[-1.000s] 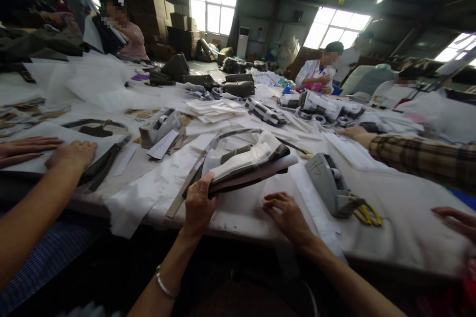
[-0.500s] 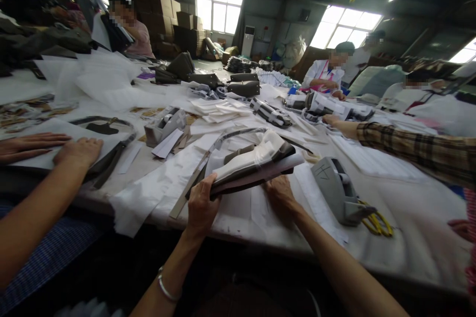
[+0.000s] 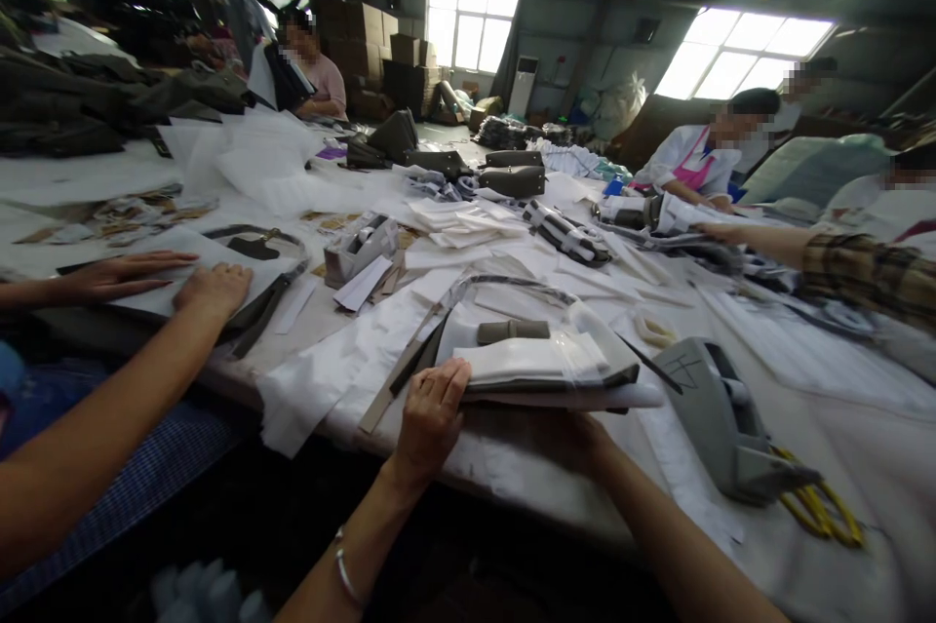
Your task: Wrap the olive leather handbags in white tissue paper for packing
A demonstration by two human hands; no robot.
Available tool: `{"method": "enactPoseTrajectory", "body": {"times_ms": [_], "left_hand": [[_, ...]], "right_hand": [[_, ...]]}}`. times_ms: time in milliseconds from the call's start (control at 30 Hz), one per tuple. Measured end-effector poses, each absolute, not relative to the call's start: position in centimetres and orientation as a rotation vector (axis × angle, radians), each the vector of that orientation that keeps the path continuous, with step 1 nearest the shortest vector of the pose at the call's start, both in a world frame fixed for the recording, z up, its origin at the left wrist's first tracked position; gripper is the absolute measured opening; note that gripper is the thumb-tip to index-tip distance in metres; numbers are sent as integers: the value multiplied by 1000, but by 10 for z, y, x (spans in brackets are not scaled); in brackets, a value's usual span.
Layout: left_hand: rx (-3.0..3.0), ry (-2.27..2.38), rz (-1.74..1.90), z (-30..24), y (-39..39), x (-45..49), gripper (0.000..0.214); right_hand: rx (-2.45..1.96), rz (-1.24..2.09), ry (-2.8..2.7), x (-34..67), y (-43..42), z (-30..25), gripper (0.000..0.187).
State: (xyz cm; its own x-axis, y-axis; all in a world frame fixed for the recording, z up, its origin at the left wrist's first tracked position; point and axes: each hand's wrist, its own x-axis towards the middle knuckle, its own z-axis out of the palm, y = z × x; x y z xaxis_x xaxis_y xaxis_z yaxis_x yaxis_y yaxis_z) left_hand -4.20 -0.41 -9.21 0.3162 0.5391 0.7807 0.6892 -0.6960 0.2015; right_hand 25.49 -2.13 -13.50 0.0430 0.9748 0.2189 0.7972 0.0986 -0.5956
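Note:
A dark grey-brown handbag [image 3: 621,376] lies in front of me near the table's front edge, with white packing sheet [image 3: 526,360] over its near side. Its handle [image 3: 512,282] is wrapped and arches away from me. My left hand [image 3: 431,408] grips the bag's near left edge, with the thumb side hidden. Under the bag's near right side reaches my right hand [image 3: 585,438]; its fingers are out of sight beneath the bag. Long thin dark strips [image 3: 409,369] lie just left of the bag.
A grey tape dispenser [image 3: 731,428] and yellow-handled scissors [image 3: 826,511] are at the right. Another dispenser [image 3: 362,253] stands left of the bag. A co-worker's hands [image 3: 212,292] press a sheet on another bag at the left. A plaid sleeve [image 3: 870,262] reaches in from the right.
The bag has turned from tilted, right end raised, to nearly level and lower. My right hand has gone further underneath it. The whole view has swung left.

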Motion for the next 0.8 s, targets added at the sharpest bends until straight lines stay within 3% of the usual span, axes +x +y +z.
{"method": "enactPoseTrajectory", "body": {"times_ms": [233,433,600,800], "left_hand": [[-2427,-977,-1230,-90,-4,-38,40],[-2422,-933,-1209,-93,-13,-36,33],[-2447,-907,-1202,-94,-29,-40,33],[-2429,-941,-1254,-96,-46,-45,35]], "right_hand": [[-1868,201,-1878,267,-109,-123,32],[-1333,-4,-2111,246,-155,-63,33],[-1244,5,-2041,209,-86,-3,24],[-1553,361,-2062,187,30,1,20]]}}
